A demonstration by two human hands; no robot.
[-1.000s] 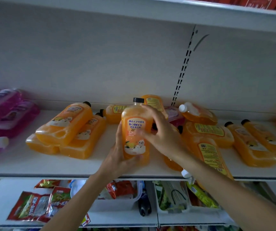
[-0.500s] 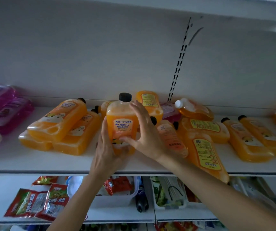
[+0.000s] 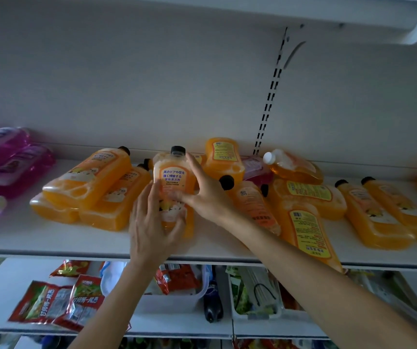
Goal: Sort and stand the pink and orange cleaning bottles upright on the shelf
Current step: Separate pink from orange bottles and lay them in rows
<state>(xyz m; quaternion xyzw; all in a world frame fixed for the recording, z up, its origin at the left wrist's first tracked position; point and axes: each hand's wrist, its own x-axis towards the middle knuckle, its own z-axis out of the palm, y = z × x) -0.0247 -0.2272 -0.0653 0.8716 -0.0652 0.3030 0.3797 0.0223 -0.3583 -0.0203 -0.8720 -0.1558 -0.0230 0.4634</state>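
An orange bottle with a black cap (image 3: 173, 180) stands upright near the middle of the white shelf (image 3: 51, 238). My left hand (image 3: 152, 222) wraps its lower front and left side. My right hand (image 3: 207, 195) holds its right side, fingers curled round the label. Several more orange bottles lie flat: a stack to the left (image 3: 89, 187), a heap behind and to the right (image 3: 303, 197), two at the far right (image 3: 383, 212). Pink bottles (image 3: 3, 159) lie piled at the far left, and one pink bottle (image 3: 255, 168) is half buried in the heap.
The shelf's front edge runs just below my hands. A shelf above (image 3: 353, 18) overhangs. On the lower shelf sit red snack packets (image 3: 56, 303), a white tub (image 3: 172, 298) and a white bin of packets (image 3: 255, 295). Bare shelf shows between the pink bottles and the orange stack.
The upright orange bottle has moved back and a little left on the shelf with both hands on it. My left hand has slid up its front side.
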